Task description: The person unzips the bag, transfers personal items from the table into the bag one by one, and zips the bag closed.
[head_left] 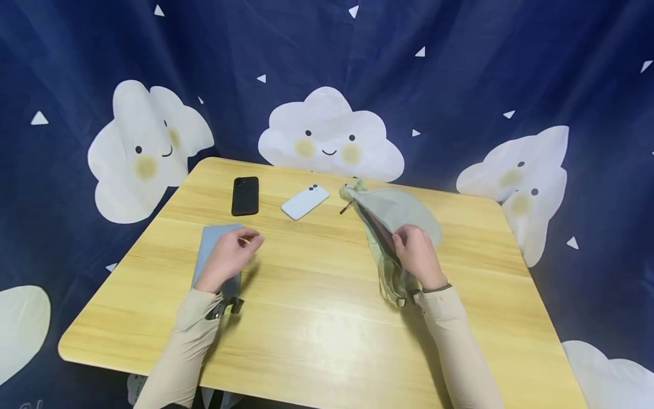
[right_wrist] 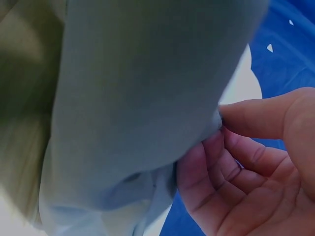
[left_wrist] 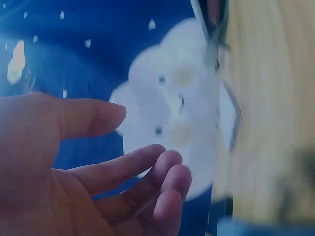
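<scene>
My right hand (head_left: 418,255) pinches the edge of a grey-green fabric bag (head_left: 401,204) at its long gaping opening. In the right wrist view, the thumb and fingers (right_wrist: 253,113) hold the cloth edge. My left hand (head_left: 232,255) hovers over a flat blue thing (head_left: 206,244), and nothing is between its loosely bent fingers (left_wrist: 130,169). The hand and wrist hide part of that blue thing, so its kind cannot be told. A black phone (head_left: 246,196) and a white phone (head_left: 305,201) lie back up farther off.
Everything lies on a light wooden table (head_left: 306,318). Behind it hangs a dark blue curtain (head_left: 230,45) with smiling clouds. A strap with a buckle (head_left: 400,301) trails from the bag's near end, and a dark cord pull (head_left: 346,208) sticks out at its far end.
</scene>
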Tool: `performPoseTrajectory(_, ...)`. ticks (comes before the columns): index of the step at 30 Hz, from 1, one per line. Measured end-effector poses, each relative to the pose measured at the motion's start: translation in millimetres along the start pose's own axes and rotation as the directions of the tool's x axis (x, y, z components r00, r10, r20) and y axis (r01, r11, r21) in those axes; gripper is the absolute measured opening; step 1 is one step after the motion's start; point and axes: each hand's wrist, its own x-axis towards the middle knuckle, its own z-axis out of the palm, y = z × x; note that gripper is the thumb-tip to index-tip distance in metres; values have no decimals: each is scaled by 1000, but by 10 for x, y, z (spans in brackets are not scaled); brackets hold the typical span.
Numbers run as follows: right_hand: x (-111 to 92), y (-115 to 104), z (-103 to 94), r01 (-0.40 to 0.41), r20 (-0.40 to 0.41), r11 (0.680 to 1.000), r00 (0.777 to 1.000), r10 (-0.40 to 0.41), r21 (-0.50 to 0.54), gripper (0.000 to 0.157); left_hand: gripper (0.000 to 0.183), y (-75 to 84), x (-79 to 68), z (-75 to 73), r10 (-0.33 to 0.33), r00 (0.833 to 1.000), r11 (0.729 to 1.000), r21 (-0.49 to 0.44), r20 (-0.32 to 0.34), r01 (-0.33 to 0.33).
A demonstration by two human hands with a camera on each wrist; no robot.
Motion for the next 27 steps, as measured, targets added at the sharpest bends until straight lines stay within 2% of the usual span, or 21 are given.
performPoseTrajectory(4, -33, -8, 6, -4, -1, 1000, 1000, 4, 1, 12, 49, -213, -163, -174, -44, 997, 997, 54, -62, 47)
performPoseTrajectory(7, -49, -15, 20, -7, 2, 1000, 1000, 7, 2, 12, 59, -367, -279, -267, -124, 988, 987, 93, -91, 132)
performPoseTrajectory(10, -59, -18, 24, -7, 3, 1000, 1000, 7, -1, 12, 71, -515, -375, -325, -210, 974, 967, 128, -88, 220)
performPoseTrajectory(13, -67, -21, 18, -4, 5, 1000, 1000, 4, 0, 11, 81, -638, -456, -372, -284, 958, 938, 196, -46, 287)
performPoseTrajectory(17, -64, -23, 9, -8, 6, 1000, 1000, 8, -1, 11, 90, -742, -514, -407, -343, 938, 907, 278, 57, 315)
performPoseTrajectory(21, -46, -18, 10, -11, 4, 1000, 1000, 11, -3, 11, 97, -780, -519, -418, -378, 920, 892, 308, 107, 330)
performPoseTrajectory(23, -37, -14, 13, -11, 1, 1000, 1000, 11, -3, 11, 98, -785, -517, -424, -381, 918, 890, 313, 109, 332)
performPoseTrajectory(27, -24, -7, 11, -7, -2, 1000, 1000, 7, -4, 11, 99, -805, -505, -429, -360, 925, 902, 299, 120, 312)
